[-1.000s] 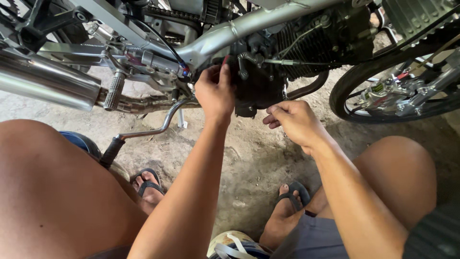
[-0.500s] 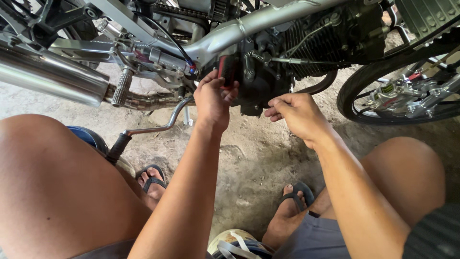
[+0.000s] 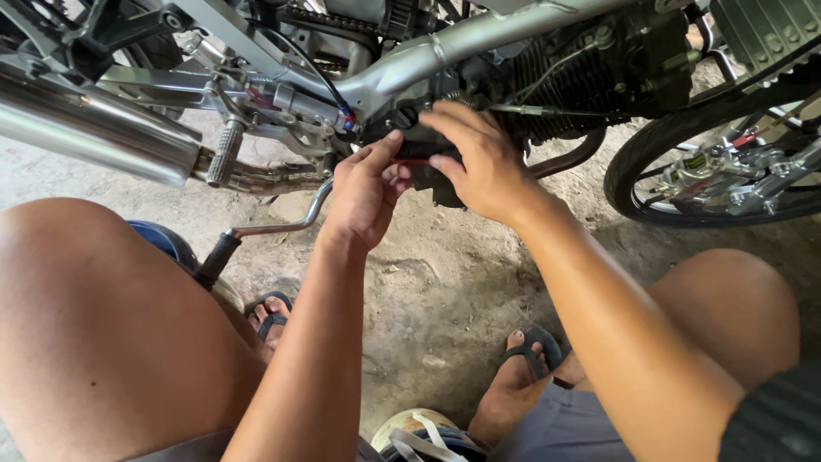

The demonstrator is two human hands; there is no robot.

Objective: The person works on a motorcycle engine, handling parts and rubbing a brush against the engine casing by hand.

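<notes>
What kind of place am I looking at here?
Probably an informal motorcycle repair spot, perhaps a home yard or roadside shop. A motorcycle engine and chrome exhaust pipe fill the view, the ground is rough bare concrete, and both hands work at the engine.

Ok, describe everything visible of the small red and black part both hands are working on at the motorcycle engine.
The small red and black part sits low against the dark engine block, under the silver frame tube. Only a thin red edge and a dark body show; its shape and material are unclear. The left hand pinches its left end, and the right hand covers it from above.
</notes>
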